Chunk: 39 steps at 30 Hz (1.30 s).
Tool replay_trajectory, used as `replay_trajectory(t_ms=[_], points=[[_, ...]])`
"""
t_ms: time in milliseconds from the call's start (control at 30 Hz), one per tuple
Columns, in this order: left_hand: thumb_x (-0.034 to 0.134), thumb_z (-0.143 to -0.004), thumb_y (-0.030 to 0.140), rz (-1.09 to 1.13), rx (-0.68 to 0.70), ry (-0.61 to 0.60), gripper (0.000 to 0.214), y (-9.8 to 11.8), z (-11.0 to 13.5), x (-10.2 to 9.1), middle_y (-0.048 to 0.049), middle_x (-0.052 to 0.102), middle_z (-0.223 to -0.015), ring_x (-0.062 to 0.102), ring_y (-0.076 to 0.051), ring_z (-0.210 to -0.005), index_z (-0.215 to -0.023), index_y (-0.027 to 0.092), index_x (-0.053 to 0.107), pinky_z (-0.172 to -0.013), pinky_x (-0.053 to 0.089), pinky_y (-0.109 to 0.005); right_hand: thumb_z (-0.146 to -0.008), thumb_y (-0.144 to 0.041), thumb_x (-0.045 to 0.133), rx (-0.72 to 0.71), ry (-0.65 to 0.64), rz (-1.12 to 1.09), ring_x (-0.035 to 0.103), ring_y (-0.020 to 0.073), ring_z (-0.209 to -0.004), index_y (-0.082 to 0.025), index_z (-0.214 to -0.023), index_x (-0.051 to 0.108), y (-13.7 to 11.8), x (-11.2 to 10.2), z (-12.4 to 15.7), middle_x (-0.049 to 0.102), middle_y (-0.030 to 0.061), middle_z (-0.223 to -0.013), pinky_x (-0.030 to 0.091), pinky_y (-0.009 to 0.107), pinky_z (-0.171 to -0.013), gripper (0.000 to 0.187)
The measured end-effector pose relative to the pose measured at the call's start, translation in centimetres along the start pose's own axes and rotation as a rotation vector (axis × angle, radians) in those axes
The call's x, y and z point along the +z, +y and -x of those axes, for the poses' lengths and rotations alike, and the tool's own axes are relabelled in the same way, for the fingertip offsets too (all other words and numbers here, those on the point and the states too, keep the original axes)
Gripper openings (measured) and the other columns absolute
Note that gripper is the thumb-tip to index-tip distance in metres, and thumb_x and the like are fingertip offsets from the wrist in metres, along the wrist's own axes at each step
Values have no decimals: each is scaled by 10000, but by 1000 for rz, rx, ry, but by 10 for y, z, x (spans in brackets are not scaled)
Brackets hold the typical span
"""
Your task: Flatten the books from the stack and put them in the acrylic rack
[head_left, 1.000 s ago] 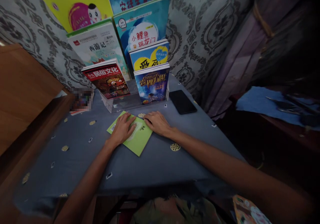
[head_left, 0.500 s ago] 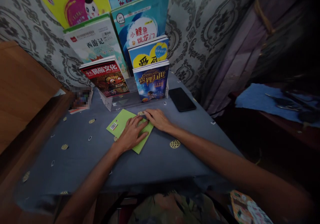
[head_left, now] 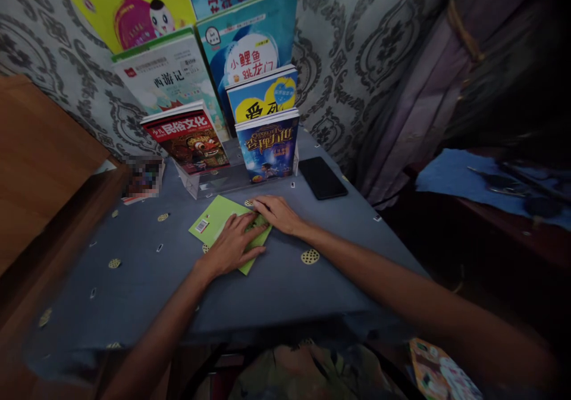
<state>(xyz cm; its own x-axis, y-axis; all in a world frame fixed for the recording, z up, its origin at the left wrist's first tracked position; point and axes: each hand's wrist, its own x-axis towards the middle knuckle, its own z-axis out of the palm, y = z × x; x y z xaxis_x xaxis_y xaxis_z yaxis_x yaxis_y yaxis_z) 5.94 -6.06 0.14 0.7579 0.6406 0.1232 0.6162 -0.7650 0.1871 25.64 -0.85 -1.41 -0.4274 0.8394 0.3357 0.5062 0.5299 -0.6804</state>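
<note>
A small light-green book (head_left: pixel 216 213) with a barcode label lies slanted on the dark cloth-covered table, in front of the book rack. My left hand (head_left: pixel 232 242) rests flat across it with fingers spread, the thumb pointing right. At the book's far right edge, my right hand (head_left: pixel 277 213) has its fingers bent and close together on the edge, their tips close to the left hand's fingertips. Part of the book is hidden beneath both hands.
A clear rack (head_left: pixel 225 180) holds several upright children's books, among them a red one (head_left: pixel 190 141) and a blue one (head_left: pixel 266 147). Right of it lies a black phone or tablet (head_left: pixel 323 178). A booklet (head_left: pixel 143 177) sits at the table's left, beside a wooden panel (head_left: pixel 40 162).
My left hand's fingers have shifted slightly on the green book, and my right fingertips have moved a little leftward along its edge. The camera view has shifted slightly.
</note>
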Motion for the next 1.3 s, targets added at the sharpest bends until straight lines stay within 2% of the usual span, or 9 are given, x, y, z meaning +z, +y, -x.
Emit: replay_trajectory(t_ms=[300,567,767,867,967,1067,1133,1233,1300], points=[[631,-771,743,-4,1,-122,882,-20,38,-9,-126,410,-1588,326,-364,-1488,-1526,349,405,-1201,206,-657,-1055,-273,388,-50,-4,30,623,177,-839,-176,-932,665,0,1,1,713,54,-900,410,265,-790,318],[544,-850,717,-106,-10,-88,824,-33,57,-4,-131,425,-1584,337,-313,-1500,-1544,307,371,-1219,238,-577,-1034,-275,386,-74,-8,7,602,169,-770,-178,-813,622,0,0,1,686,44,-824,385,259,-736,338],[444,-974,582,-167,61,106,577,-31,61,6,-131,631,-1396,546,-259,-1355,-1420,225,521,-1133,428,-464,-1025,-361,388,-64,8,-30,560,153,-685,-179,-712,586,0,-1,1,642,21,-727,361,265,-681,412],[424,-1008,519,-122,52,221,461,-30,57,1,-132,721,-1225,666,-246,-1183,-1270,195,619,-1013,521,-416,-1023,-479,369,-19,25,-90,574,164,-669,-168,-692,615,3,-1,1,646,22,-689,387,272,-663,516],[374,-1035,480,-48,-33,309,426,-27,46,-9,-112,761,-1009,725,-215,-941,-1066,183,676,-833,551,-332,-988,-629,364,37,66,-254,665,214,-763,-152,-804,708,10,2,-1,735,62,-786,472,300,-704,616],[355,-1033,468,43,-201,362,444,-19,31,-21,-48,702,-761,668,-166,-703,-843,194,647,-666,477,-260,-908,-771,393,112,103,-463,722,256,-845,-145,-917,753,19,7,-6,779,106,-886,543,357,-779,722],[365,-1011,482,127,-322,411,460,-13,21,-28,6,578,-613,564,-133,-578,-709,199,565,-593,402,-237,-835,-845,433,170,114,-574,734,266,-841,-135,-925,762,24,9,-9,783,127,-882,562,389,-805,788],[386,-965,520,273,-445,522,472,-6,9,-36,52,389,-541,412,-104,-514,-618,206,447,-540,314,-225,-734,-912,481,241,123,-704,737,262,-819,-128,-901,767,27,11,-12,783,135,-850,567,403,-821,851],[418,-930,549,352,-494,591,479,-4,2,-41,57,337,-545,362,-98,-521,-595,207,414,-524,281,-224,-698,-926,501,266,115,-778,737,254,-812,-131,-879,770,25,10,-13,781,125,-820,563,395,-828,859]])
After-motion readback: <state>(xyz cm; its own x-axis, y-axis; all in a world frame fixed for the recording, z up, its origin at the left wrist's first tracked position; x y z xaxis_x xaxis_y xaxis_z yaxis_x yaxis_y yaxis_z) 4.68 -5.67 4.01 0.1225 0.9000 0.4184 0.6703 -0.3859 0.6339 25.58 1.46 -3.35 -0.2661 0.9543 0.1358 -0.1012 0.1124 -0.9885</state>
